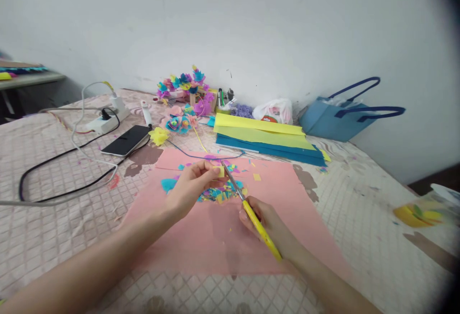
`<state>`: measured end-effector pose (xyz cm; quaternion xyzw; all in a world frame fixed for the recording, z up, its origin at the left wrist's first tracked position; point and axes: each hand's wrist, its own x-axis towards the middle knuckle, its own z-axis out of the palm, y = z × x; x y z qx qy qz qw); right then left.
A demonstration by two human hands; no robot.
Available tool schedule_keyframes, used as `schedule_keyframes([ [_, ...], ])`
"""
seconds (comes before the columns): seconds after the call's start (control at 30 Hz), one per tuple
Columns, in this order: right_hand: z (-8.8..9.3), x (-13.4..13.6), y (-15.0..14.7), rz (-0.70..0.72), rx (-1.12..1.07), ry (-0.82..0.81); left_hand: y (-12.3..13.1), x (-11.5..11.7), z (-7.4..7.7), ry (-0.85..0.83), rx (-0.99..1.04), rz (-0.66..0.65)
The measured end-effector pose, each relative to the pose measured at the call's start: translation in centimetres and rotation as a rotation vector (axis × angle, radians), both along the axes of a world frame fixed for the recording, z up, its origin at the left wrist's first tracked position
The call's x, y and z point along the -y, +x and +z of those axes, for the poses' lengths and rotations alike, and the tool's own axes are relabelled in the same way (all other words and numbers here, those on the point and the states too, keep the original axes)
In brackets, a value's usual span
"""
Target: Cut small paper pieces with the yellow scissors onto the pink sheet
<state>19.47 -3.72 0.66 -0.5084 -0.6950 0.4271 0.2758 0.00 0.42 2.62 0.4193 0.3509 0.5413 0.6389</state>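
My left hand (192, 185) pinches a small folded yellow paper piece (220, 172) above a pink sheet (230, 237). My right hand (268, 225) grips yellow-handled scissors (251, 211), whose metal blades reach up to the yellow piece. Under both hands lies a heap of blue, yellow and pink paper scraps (223, 192) on the pink sheet.
Stacked yellow and blue sheets (262, 137) lie behind the pink sheet. Paper flowers (183, 84), a pen cup, a plastic bag (273, 110) and a blue tote bag (338, 117) line the wall. A phone (125, 140), power strip (108, 117) and cables lie at left.
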Motion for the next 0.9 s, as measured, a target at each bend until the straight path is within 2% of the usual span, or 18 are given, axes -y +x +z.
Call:
schedule_keyframes([
  [0.13, -0.38, -0.09, 0.12, 0.003, 0.000, 0.015, 0.08, -0.03, -0.09, 0.003, 0.005, -0.008],
  [0.6, 0.11, 0.10, -0.24, -0.011, -0.008, -0.025, 0.11, -0.19, -0.58, -0.010, 0.024, -0.002],
  [0.9, -0.61, 0.01, 0.25, 0.013, -0.003, -0.025, -0.12, -0.17, -0.28, 0.021, -0.003, -0.026],
])
